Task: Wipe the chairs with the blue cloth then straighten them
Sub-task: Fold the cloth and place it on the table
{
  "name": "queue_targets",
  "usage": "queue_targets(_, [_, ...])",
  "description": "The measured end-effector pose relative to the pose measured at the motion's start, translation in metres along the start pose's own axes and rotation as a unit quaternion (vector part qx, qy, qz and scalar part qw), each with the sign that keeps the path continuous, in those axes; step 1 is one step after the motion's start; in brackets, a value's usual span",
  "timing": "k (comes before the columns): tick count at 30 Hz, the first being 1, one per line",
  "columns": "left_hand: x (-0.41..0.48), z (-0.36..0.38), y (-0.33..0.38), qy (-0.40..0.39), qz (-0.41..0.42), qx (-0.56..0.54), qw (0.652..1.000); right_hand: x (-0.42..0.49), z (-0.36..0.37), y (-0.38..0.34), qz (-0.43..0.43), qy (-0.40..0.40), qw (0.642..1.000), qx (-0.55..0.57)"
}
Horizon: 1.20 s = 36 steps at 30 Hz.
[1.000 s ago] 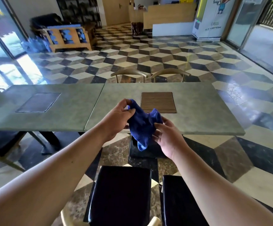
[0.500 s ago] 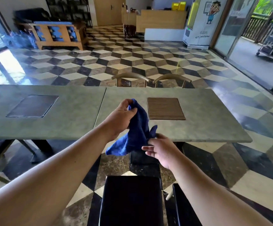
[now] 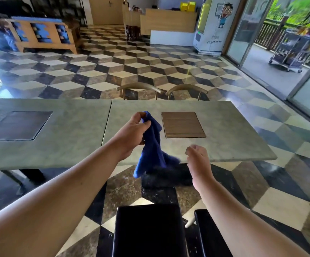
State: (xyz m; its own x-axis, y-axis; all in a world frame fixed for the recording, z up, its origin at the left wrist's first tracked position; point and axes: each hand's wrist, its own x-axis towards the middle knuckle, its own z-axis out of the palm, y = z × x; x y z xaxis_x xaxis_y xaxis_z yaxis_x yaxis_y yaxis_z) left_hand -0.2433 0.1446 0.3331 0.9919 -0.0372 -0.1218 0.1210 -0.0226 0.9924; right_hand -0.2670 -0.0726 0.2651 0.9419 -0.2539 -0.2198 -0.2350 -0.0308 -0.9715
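Observation:
My left hand [image 3: 134, 130] pinches the top of the blue cloth [image 3: 153, 149], which hangs loose over the near edge of the grey table [image 3: 230, 143]. To the right of the cloth, my right hand [image 3: 197, 156] is apart from it, fingers loosely curled and holding nothing. Two black-seated chairs stand right below me: one in the middle [image 3: 148, 230] and one to its right [image 3: 208, 236], partly hidden by my right forearm. The curved wooden backs of two more chairs [image 3: 139, 87] [image 3: 186, 89] show beyond the table's far edge.
A wooden inlay panel [image 3: 182, 124] sits in the table's right half and a dark panel [image 3: 18, 125] in the left half. Checkered floor stretches beyond. A wooden bench [image 3: 41, 36], a reception counter [image 3: 169, 21] and a trolley [image 3: 295, 51] outside glass doors stand far back.
My right hand let go of the cloth and drew away to the right. The cloth now hangs from my left hand alone, swinging. My view has tilted upward.

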Motion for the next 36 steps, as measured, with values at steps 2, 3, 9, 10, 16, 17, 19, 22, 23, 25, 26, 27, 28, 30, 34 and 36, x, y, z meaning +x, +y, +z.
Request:
queue_targets(2, [0.002,0.008,0.007,-0.028,0.0,-0.016,0.999,0.008,-0.001,0.001,0.024,-0.036,0.999,-0.006])
queue_targets(3, [0.003,0.012,0.01,-0.038,-0.002,-0.032,0.999,0.011,-0.001,0.002,0.034,-0.078,0.996,-0.017])
queue_targets(9, [0.014,0.029,0.016,-0.035,-0.038,-0.176,0.983,0.022,0.008,0.002,0.099,-0.347,0.931,0.056])
queue_targets(10, [0.016,0.03,0.014,-0.025,-0.045,-0.181,0.982,0.024,0.008,-0.002,0.108,-0.351,0.927,0.077])
queue_targets(16, [0.027,0.028,-0.01,0.048,-0.116,-0.124,0.984,0.049,-0.004,-0.022,0.108,-0.331,0.922,0.168])
queue_targets(17, [0.027,0.027,-0.017,0.025,-0.141,-0.099,0.985,0.052,-0.006,-0.024,0.104,-0.332,0.924,0.16])
queue_targets(19, [0.024,0.028,-0.031,-0.019,-0.175,-0.066,0.982,0.057,-0.011,-0.028,0.097,-0.335,0.929,0.127])
queue_targets(22, [0.026,0.035,-0.049,-0.002,-0.171,-0.056,0.984,0.064,-0.019,-0.031,0.077,-0.315,0.944,0.057])
queue_targets(23, [0.027,0.037,-0.052,0.019,-0.162,-0.054,0.985,0.069,-0.023,-0.03,0.076,-0.293,0.953,0.033])
queue_targets(25, [0.032,0.038,-0.058,0.048,-0.14,-0.033,0.988,0.081,-0.033,-0.027,0.063,-0.248,0.966,-0.033])
queue_targets(26, [0.035,0.039,-0.06,0.05,-0.126,-0.011,0.991,0.087,-0.038,-0.024,0.054,-0.232,0.969,-0.066])
queue_targets(27, [0.037,0.04,-0.063,0.045,-0.11,0.016,0.993,0.094,-0.042,-0.02,0.046,-0.215,0.971,-0.091])
queue_targets(28, [0.04,0.042,-0.066,0.038,-0.092,0.051,0.994,0.1,-0.044,-0.016,0.038,-0.196,0.974,-0.111])
queue_targets(30, [0.045,0.046,-0.069,0.033,-0.062,0.14,0.988,0.11,-0.048,-0.006,0.01,-0.167,0.976,-0.143])
queue_targets(34, [0.06,0.05,-0.072,0.014,-0.04,0.242,0.969,0.133,-0.056,0.013,-0.074,-0.167,0.96,-0.212])
queue_targets(36, [0.07,0.049,-0.076,-0.007,-0.034,0.294,0.955,0.144,-0.059,0.021,-0.087,-0.182,0.951,-0.234])
